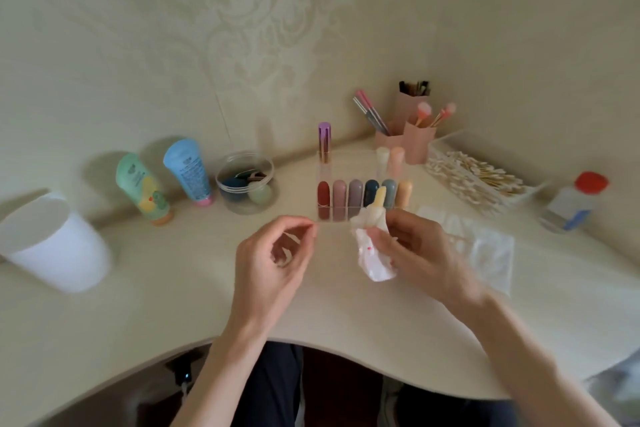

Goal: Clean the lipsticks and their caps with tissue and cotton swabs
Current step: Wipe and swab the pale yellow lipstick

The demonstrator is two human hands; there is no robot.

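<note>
Right hand (412, 246): fingers (384, 241) curled round a crumpled tissue (374, 263) with pink marks. The tissue wraps the lower part of a pale yellow lipstick (380, 199). The lipstick is held upright above the surface (173, 305), in front of the clear organizer (346, 210).

Left hand (277, 253): raised beside the right, apart from the tissue. Its fingers (304, 224) are loosely curled, with thumb and forefinger tips close together. Whether they pinch anything cannot be told.

Organizer: its front row holds six capped lipsticks (356, 194) standing side by side, from red to peach. A purple tube (325, 142) and two pale tubes (389, 159) stand behind.

Right side of the surface: a tray of cotton swabs (478, 177), a flat tissue sheet (488, 250) and a bottle with a red cap (571, 204). Pink brush holders (415, 146) stand in the corner.

Left side: a clear jar (247, 184), a blue tube (188, 173), a green tube (143, 191) and a white container (52, 243).
</note>
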